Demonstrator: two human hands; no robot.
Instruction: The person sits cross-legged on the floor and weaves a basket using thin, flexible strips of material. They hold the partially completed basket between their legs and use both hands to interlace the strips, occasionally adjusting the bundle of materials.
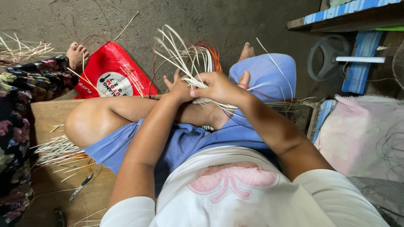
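- Right away, look at the margins: a wooden bench (50, 113) runs under the person's bent knee, with a second person's floral sleeve (19, 109) pressing in from the left edge.
- Open concrete floor (235, 21) stretches ahead of the knees, the widest free room in view, broken only by a red bag (113, 71) lying flat.
- Over on the right, a pink cloth (362, 134) covers a raised surface, and a round fan base (330, 56) sits beyond it beside blue-painted boards (357, 69).
- Down on the bench, loose pale strips (59, 151) fan out near the thigh, and a small metal tool (82, 186) lies just below them.
- Now the hands: the right hand (221, 87) clamps down over a bundle of pale weaving strips (181, 52), fingers curled tight on it.
- The left hand (179, 88) is touching the same bundle from the other side, thumb and fingers pinching the strips.
- A small woven piece (203, 101) peeks out right beneath both hands, above the lap.
- The strips spray upward and away from the knuckles, with orange strands (212, 54) mixed in behind.
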